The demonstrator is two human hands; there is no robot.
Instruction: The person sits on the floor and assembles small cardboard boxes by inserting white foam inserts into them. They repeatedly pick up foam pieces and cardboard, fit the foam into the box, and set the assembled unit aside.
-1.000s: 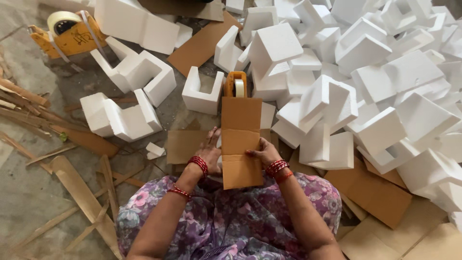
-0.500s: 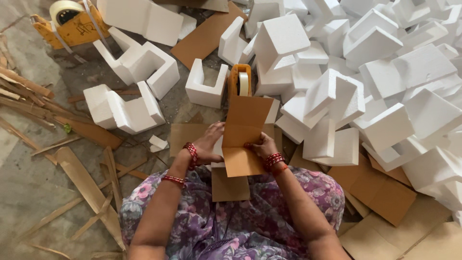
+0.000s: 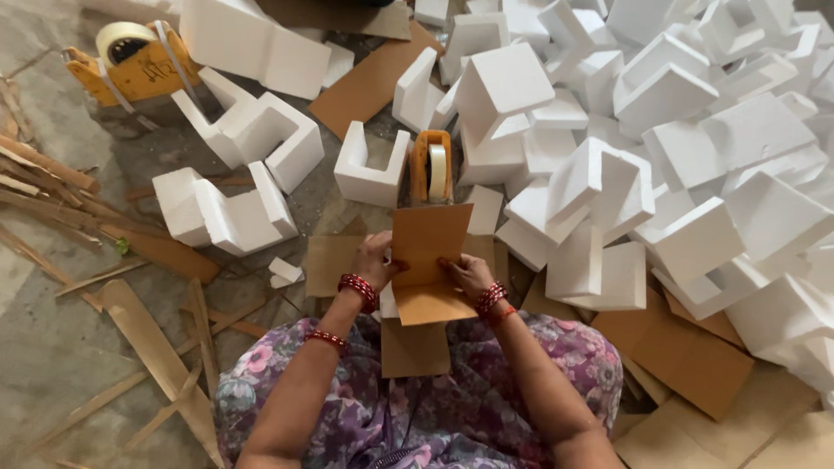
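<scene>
I sit on the floor and hold a folded brown cardboard sheet (image 3: 429, 260) in front of me. My left hand (image 3: 375, 260) grips its left edge and my right hand (image 3: 467, 273) presses on its right side near the fold. The upper half of the sheet stands up, the lower half bends toward my lap. Just beyond it stands an orange tape dispenser (image 3: 432, 168) with a roll of clear tape. A white foam piece sits under the sheet, mostly hidden.
A large heap of white foam corner blocks (image 3: 678, 156) fills the right and back. More foam blocks (image 3: 224, 208) lie at the left. Flat cardboard pieces (image 3: 686, 356) lie around my lap. Wood scraps (image 3: 130, 321) litter the left floor. A second tape roll (image 3: 122, 39) sits far left.
The cardboard sheet has been folded further, its lower half now bent toward my lap. Both hands have shifted slightly along its edges. The camera view has tilted a little.
</scene>
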